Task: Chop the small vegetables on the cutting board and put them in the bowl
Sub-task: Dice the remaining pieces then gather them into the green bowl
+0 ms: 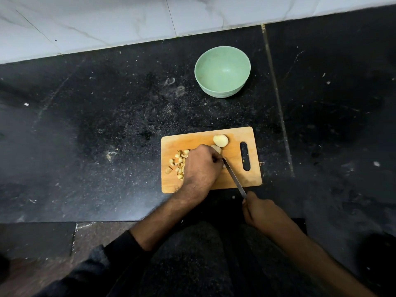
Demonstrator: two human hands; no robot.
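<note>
Two hands: both at work over the cutting board (233,176), chopping under way.
Left hand (201,166): curled down over a pale vegetable piece (216,149), pinning it to the wood; fingertips tucked under and out of sight.
Right hand (260,212): clenched round the knife (234,179) handle, off the board's near edge; blade angled up-left, tip right beside the left knuckles.
Whole piece (220,140): uncut, near the board's far edge, just beyond the pinned one.
Chopped bits (177,162): heaped on the board's left part, partly under the left hand.
Bowl (222,70): green, apparently empty, on the dark counter (85,125), well apart beyond the board.
Doing it well: keep fingertips curled back, knuckles guiding the blade; short straight cuts; sweep the heap into the bowl only once all is cut.
Hidden: cutting point itself, behind the left hand; knife handle, inside the fist; vegetable kind, hard to tell.
</note>
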